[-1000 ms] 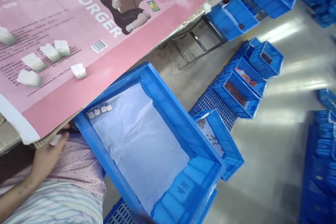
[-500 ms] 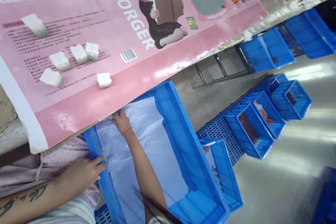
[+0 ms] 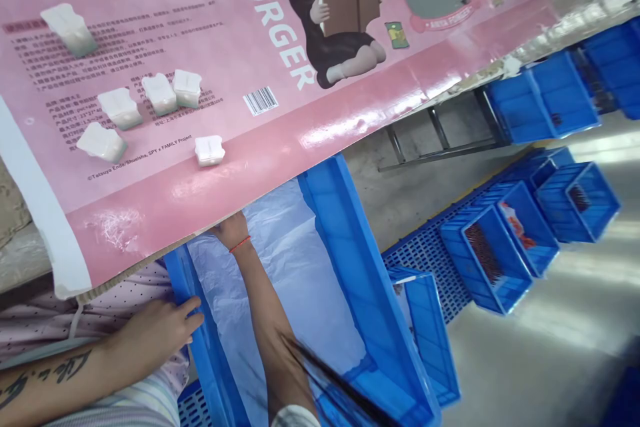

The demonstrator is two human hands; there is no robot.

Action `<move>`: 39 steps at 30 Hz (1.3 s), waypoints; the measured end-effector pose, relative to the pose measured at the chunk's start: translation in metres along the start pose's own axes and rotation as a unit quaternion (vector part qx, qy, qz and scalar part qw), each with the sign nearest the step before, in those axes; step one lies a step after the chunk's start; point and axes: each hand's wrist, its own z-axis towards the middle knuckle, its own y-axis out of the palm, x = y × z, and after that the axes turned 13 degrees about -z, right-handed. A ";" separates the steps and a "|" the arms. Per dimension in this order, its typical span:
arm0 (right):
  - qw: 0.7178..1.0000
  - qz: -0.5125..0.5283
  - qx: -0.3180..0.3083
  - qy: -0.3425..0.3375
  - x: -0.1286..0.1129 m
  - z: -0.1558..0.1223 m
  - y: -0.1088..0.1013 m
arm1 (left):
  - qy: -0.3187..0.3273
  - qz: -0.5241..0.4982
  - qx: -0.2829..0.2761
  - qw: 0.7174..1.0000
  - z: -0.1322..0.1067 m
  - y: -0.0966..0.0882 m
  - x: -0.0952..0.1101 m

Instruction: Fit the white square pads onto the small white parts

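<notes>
My left hand [image 3: 167, 325] rests on the near rim of a large blue crate [image 3: 345, 240], its fingers loosely bent and a little apart, with nothing visible in them. White paper or thin sheeting [image 3: 280, 260] lines this crate. My right hand [image 3: 233, 230], with a red string at the wrist, reaches across the lining to the table edge. Its fingers are hidden under that edge, so what they hold does not show. Above, on the pink printed sheet [image 3: 350, 107], lie several small white blocks with notched sides, one white block [image 3: 209, 150] nearest the edge.
Smaller blue bins holding small parts stand on the floor at the right, one blue bin [image 3: 487, 257] with dark pieces. A metal rack [image 3: 440, 130] is under the table. Dark strands of hair [image 3: 340, 380] hang across the lower view.
The camera view has shifted slightly, moving the printed sheet and bins rightward. My right hand has slipped further beneath the table edge. My left hand stays on the crate rim.
</notes>
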 end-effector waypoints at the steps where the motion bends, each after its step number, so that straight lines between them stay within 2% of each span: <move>1: 1.000 -0.002 0.003 0.006 -0.002 0.001 0.001 | 0.000 0.002 -0.007 1.000 0.000 -0.001 0.000; 9: 0.998 -0.017 0.026 0.051 -0.015 0.004 0.007 | -0.002 0.016 -0.030 0.999 -0.002 -0.014 0.008; 15: 0.993 -0.032 0.053 0.105 -0.033 -0.023 -0.003 | -0.017 0.010 -0.053 0.998 -0.002 -0.022 0.012; 19: 0.995 -0.019 0.039 0.088 -0.055 -0.027 0.004 | -0.028 0.003 -0.057 0.998 -0.002 -0.025 0.014; 24: 0.997 -0.008 0.018 0.074 -0.069 -0.008 0.017 | -0.031 -0.001 -0.055 0.998 -0.003 -0.025 0.013; 28: 0.998 0.002 0.019 0.067 -0.067 -0.006 0.017 | -0.037 0.000 -0.059 0.998 -0.001 -0.022 0.010; 34: 0.997 0.017 0.033 0.072 -0.052 -0.012 0.014 | -0.042 0.006 -0.064 0.997 0.002 -0.013 0.007; 39: 0.995 0.035 0.057 0.072 -0.039 -0.013 0.014 | -0.034 0.009 -0.067 0.997 -0.001 -0.018 0.008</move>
